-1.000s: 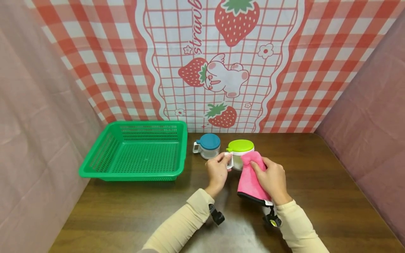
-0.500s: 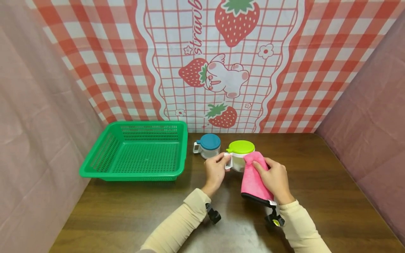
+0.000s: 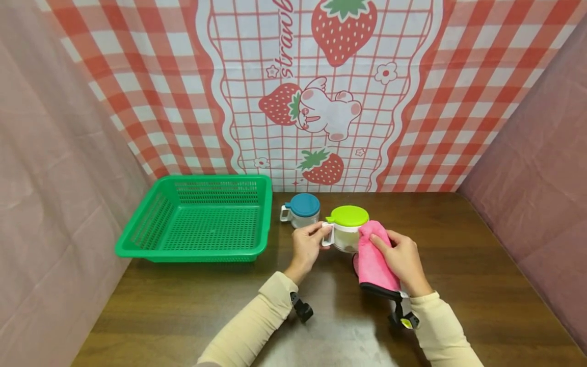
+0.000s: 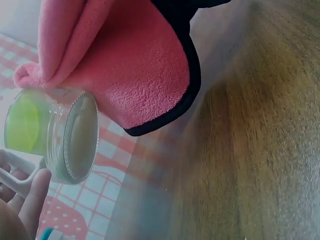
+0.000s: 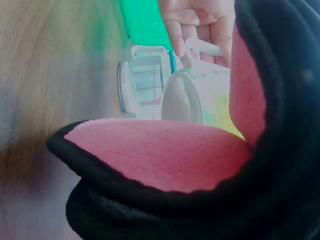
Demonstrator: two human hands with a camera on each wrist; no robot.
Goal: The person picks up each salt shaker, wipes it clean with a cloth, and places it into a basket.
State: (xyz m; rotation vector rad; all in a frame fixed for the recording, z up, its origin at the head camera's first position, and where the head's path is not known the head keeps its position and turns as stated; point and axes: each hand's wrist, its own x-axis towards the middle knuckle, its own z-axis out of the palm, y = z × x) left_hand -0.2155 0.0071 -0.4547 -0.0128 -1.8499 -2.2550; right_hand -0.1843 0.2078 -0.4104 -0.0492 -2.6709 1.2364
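At left, a green basket (image 3: 192,254) is set on the worktop (image 3: 481,265), with a blue-lidded jar (image 3: 304,208) near it. The white handle (image 4: 21,184) of the lime-lidded jar (image 3: 347,230) is pinched by the fingers of the left hand (image 3: 305,250); against that jar's right side a pink cloth (image 3: 376,262) is clamped in the right hand's fingers (image 3: 379,243). Wiping seems in hand, so steady cloth pressure is called for. The jar's base (image 4: 82,140) (hidden from the head camera) is revealed by the left wrist view, lifted off the worktop.
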